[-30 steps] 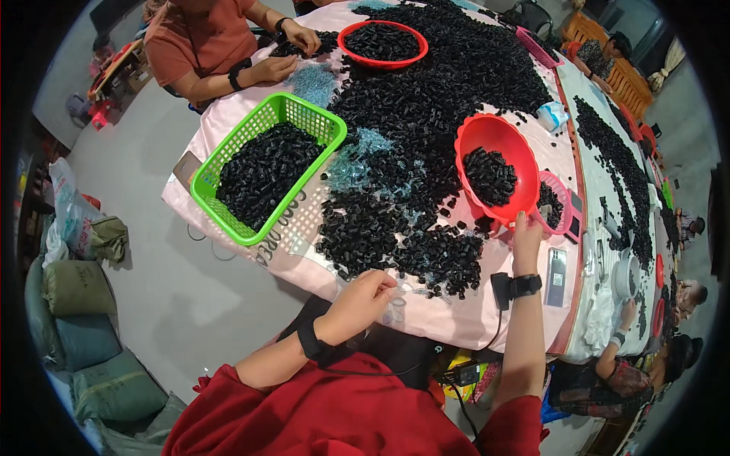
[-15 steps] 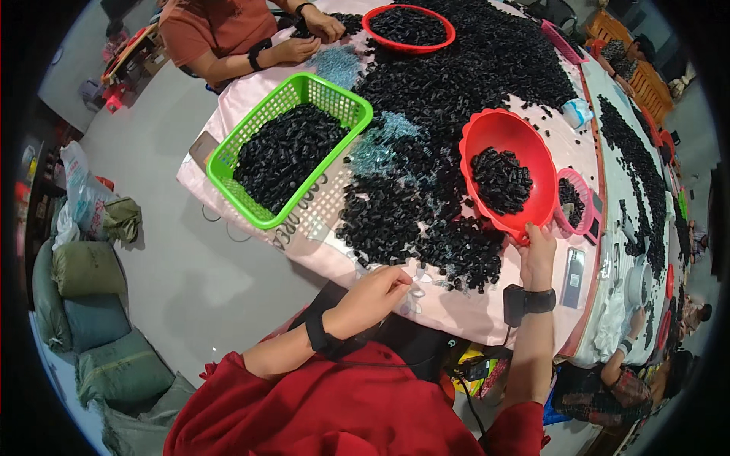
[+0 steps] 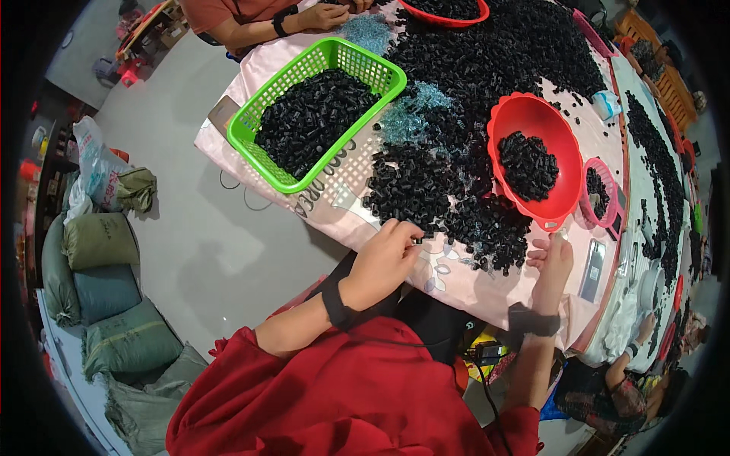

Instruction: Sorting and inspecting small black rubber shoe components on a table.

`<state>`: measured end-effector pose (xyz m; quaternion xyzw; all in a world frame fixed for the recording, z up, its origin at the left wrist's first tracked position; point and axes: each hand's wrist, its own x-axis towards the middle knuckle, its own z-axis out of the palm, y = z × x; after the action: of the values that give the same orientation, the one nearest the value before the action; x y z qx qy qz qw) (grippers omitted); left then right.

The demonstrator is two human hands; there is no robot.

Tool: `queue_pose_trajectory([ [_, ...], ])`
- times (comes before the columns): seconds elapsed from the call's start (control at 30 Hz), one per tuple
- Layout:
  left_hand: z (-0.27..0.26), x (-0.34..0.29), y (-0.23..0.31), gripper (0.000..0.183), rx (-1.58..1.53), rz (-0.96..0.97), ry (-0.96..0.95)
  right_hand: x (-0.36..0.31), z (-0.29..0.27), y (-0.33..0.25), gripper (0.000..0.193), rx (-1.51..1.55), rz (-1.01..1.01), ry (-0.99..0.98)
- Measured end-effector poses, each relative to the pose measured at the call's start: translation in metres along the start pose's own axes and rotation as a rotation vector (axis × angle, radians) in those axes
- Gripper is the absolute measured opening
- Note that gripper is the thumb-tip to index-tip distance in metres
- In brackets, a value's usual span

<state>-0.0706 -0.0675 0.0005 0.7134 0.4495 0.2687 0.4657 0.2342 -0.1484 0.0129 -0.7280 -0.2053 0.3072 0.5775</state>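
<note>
A loose pile of small black plastic pieces (image 3: 414, 186) covers the pink tablecloth in front of me. At its near edge my left hand (image 3: 386, 257) has its fingers bent and drawn together; whatever sits between the fingertips is too small to make out. A red scalloped basin (image 3: 560, 163) stands right of the pile, with more black pieces gathered inside. Just below its handle is my right hand (image 3: 553, 260), off the basin, its fingers loosely curved and apart with nothing visible in them. Small clear bluish pieces (image 3: 417, 114) lie among the black ones.
A green basket (image 3: 334, 171) of black pieces stands at the left. Right of the basin are a pink basket (image 3: 606, 216) and a phone (image 3: 593, 271). Across the table a person's hand (image 3: 323, 17) rests near another red basin (image 3: 456, 20). Stuffed sacks (image 3: 125, 342) line the floor at left.
My right hand has let go of the red basin's handle and sits just below it. My left hand has come up to the pile's near edge. The whole view has shifted.
</note>
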Motion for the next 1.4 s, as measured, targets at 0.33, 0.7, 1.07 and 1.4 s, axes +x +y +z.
queue_pose_trajectory([
  [0.33, 0.027, 0.019, 0.0, 0.022, 0.523, 0.343, 0.104, -0.085, 0.042, 0.024, 0.016, -0.684, -0.746, -0.281],
  [0.7, 0.032, 0.006, 0.003, 0.017, -0.057, 0.101, -0.081, -0.076, 0.06, 0.033, 0.019, -0.805, -0.876, -0.254],
  [1.07, 0.038, 0.012, 0.005, 0.03, -0.613, -0.368, -0.399, -0.077, 0.055, 0.034, 0.007, -0.322, -0.15, -0.342],
  [1.4, 0.051, 0.016, -0.001, 0.015, -0.142, 0.181, -0.262, -0.077, 0.052, 0.012, 0.014, 0.01, 0.289, -0.46],
])
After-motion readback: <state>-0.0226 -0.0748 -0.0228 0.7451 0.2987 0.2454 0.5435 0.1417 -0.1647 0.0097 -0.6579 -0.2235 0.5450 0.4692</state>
